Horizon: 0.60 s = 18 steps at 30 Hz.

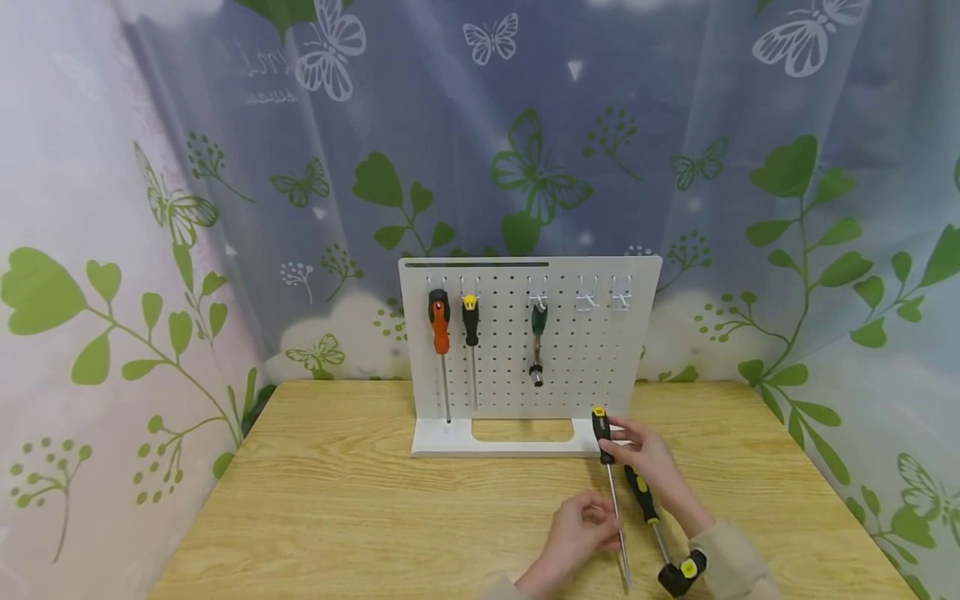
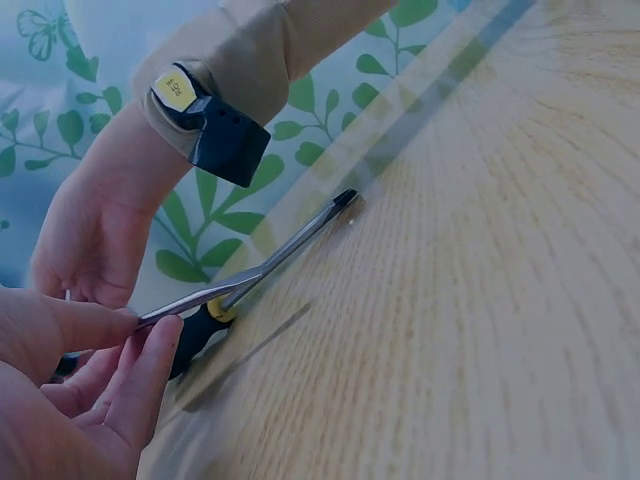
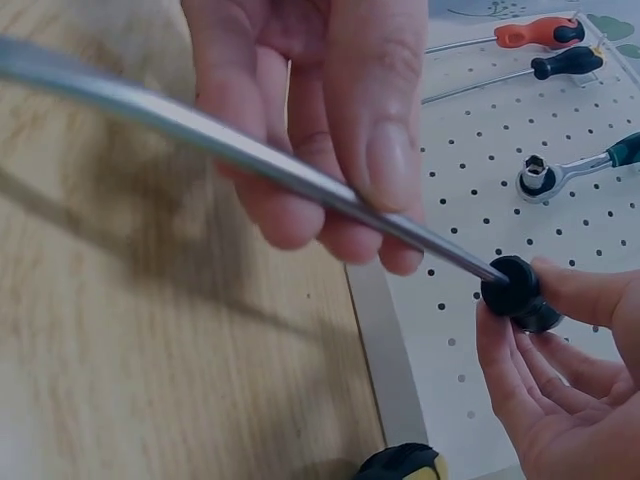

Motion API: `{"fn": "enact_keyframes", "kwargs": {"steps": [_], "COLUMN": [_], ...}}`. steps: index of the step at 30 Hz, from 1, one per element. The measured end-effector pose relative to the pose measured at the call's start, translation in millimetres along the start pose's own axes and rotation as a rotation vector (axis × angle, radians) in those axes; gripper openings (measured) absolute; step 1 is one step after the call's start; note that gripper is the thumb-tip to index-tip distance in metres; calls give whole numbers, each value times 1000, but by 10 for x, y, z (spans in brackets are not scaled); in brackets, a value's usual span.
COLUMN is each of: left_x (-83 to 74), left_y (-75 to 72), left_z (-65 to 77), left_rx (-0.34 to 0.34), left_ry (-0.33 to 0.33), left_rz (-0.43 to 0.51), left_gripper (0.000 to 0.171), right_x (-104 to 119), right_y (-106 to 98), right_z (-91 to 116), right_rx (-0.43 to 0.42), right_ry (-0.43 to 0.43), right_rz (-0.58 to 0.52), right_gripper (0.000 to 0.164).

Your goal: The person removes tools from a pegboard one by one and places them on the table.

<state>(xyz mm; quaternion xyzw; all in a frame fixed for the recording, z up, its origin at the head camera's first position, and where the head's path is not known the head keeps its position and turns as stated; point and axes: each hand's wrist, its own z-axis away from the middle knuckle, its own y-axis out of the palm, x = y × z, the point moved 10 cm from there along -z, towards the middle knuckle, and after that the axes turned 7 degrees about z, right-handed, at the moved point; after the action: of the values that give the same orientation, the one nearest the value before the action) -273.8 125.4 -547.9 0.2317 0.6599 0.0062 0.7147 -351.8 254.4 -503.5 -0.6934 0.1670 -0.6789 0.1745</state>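
Observation:
A long screwdriver with a black handle and yellow end is held above the table in both hands. My right hand grips its handle between thumb and fingers. Lower down, my left hand pinches the steel shaft, as the right wrist view shows closely. The tip points toward the near side of the table. Beside it, a second black-and-yellow screwdriver lies on the wood under the right forearm. Its dark tip shows in the left wrist view.
Behind the hands stands a white pegboard. On its hooks hang an orange screwdriver, a black-and-yellow screwdriver and a ratchet wrench. Two bare hooks are at its right. A patterned curtain surrounds the wooden table.

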Motion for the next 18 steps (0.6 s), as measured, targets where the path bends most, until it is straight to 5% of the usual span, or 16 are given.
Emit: {"fn": "enact_keyframes", "kwargs": {"steps": [18], "left_x": [22], "left_y": [-14], "left_z": [160], "left_rx": [15], "left_ry": [-55], "left_rz": [-123], "left_gripper": [14], "right_x": [-142], "right_y": [108], "right_z": [81], "right_rx": [13], "right_ry": [13], "right_rz": [157], "right_gripper": [55]}}
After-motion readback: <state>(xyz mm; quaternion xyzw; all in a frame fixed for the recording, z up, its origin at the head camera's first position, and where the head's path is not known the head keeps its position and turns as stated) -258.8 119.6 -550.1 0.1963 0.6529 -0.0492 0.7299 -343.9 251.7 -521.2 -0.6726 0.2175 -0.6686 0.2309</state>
